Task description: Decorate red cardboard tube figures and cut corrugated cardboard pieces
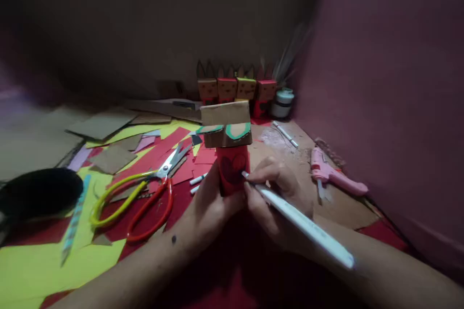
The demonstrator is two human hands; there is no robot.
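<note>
My left hand (212, 205) is closed around the lower part of a small cardboard figure (234, 154). It has a red body with a dark heart shape on its front, and a brown cardboard head with green-edged ears folded at the top. Pinched in my right hand (279, 193) is a white marker (308, 227), its tip touching the red front or just beside it. The marker slants down to the right. Left of my hands lie scissors (165, 170) with one yellow and one red handle, blades apart. White pens (197, 181) partly show behind my left hand.
Several finished-looking box figures with pointed ears (226, 88) stand at the back beside a white jar (282, 102). A pink glue gun (335, 174) and another white pen (285, 134) lie right. Paper scraps, a striped pencil (76, 217) and a dark round object (41, 193) cover the left.
</note>
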